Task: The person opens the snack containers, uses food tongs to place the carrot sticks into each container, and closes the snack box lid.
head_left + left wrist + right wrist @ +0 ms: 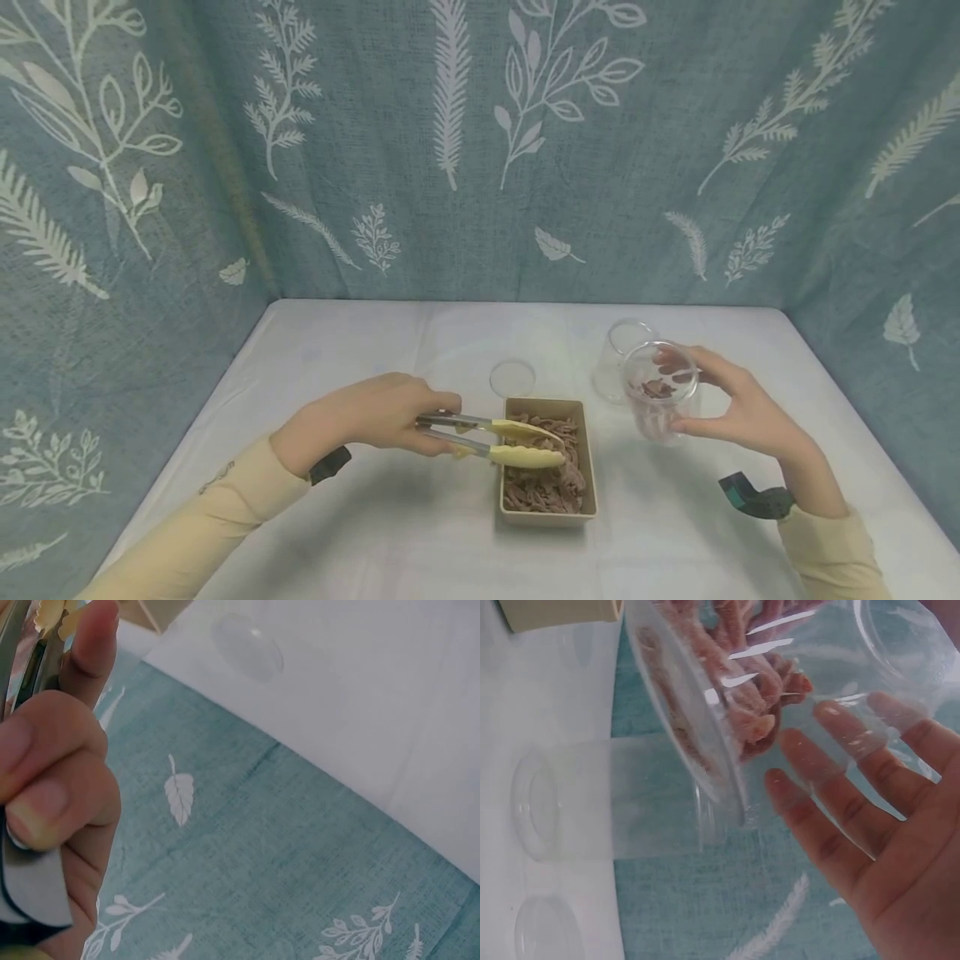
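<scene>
My left hand [393, 412] grips metal tongs [468, 433] with pale yellow scalloped tips. Those tips lie over a beige rectangular box [589, 492], apart from each other. Brown, dried-meat-like strips [547, 492] fill much of the box. Curled fingers hold the tongs' handles in the left wrist view. My right hand [738, 408] holds a clear jar [660, 412] tilted, thumb on one side and fingers on the other. Some strips [742, 682] lie inside the jar, seen through its wall in the right wrist view.
A second clear jar [609, 379] stands just behind the held one. Behind the box, a round clear lid [513, 379] lies flat on the white table [360, 533]. A blue-green leaf-patterned curtain [480, 250] borders the back and sides.
</scene>
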Tool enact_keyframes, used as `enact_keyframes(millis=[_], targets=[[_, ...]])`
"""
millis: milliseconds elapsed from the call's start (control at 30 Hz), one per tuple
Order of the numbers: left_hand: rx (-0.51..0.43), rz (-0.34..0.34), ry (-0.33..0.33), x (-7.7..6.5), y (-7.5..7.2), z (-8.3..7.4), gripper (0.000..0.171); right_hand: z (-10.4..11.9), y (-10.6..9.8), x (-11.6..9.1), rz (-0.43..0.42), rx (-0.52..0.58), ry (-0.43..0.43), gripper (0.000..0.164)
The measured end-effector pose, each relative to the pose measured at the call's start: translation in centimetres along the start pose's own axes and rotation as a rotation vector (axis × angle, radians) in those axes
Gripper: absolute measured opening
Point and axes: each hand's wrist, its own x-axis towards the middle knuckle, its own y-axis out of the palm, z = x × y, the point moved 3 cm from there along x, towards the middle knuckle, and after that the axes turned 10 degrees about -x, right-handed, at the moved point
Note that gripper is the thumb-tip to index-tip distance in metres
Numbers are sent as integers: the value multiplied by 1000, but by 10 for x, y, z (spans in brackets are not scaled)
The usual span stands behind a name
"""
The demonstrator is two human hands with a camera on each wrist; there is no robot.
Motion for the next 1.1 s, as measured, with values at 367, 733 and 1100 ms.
enact_keyframes(millis=[367,733,1100], targets=[[-12,-45,-21,-9,-16,-5,21,-2,8,-1,102,-68,32,82],[-36,-114,4,-12,-20,-8,20,5,23,-1,227,-120,62,78],[-46,-152,39,-5,-16,-12,18,21,39,3,270,-238,14,79]])
